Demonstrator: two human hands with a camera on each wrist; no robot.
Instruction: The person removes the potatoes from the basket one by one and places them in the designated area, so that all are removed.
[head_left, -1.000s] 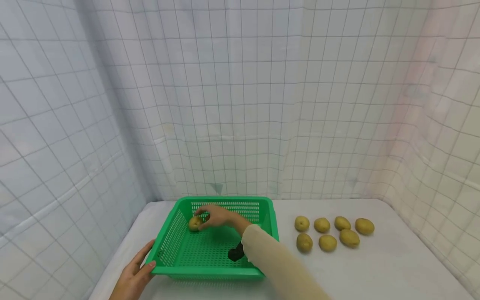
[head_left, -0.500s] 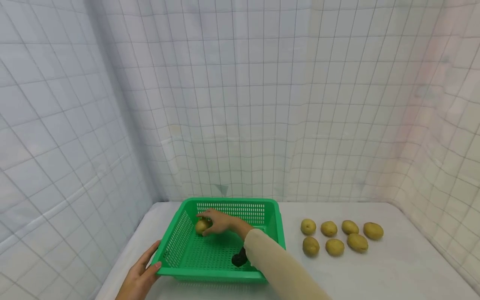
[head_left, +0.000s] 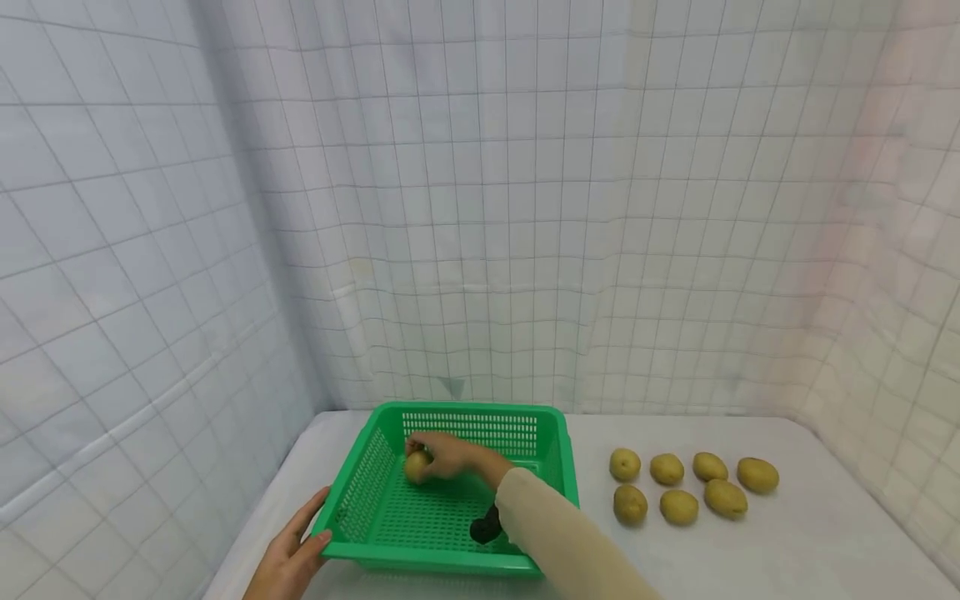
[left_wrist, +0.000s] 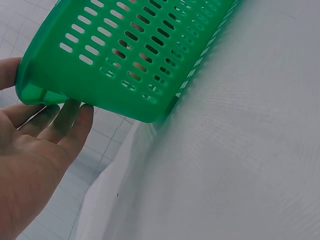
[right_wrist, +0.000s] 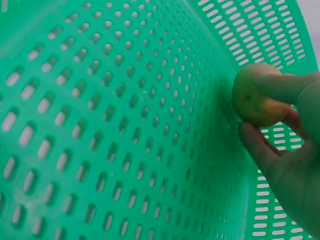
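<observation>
A green plastic basket [head_left: 442,560] with slotted walls stands on the white table. My right hand [head_left: 450,457] reaches into its back left part and holds a potato [head_left: 417,467] between thumb and fingers. In the right wrist view the thumb lies across the potato [right_wrist: 252,97] and the fingertips curl under it, close to the basket's floor [right_wrist: 125,115]. At the basket's front left corner my left hand [head_left: 288,557] grips the rim. The left wrist view has the left hand's [left_wrist: 45,145] fingers bent up under the rim.
Several potatoes [head_left: 678,507] lie in two loose rows on the table [head_left: 810,542] to the right of the basket. A dark object [head_left: 486,527] at the right wrist hangs over the basket floor. A grid-patterned white curtain [head_left: 480,250] encloses the back and sides.
The right hand has closed more tightly round the potato inside the basket. The whole head view has shifted, so everything appears slightly further right and lower. The left hand keeps its place on the rim.
</observation>
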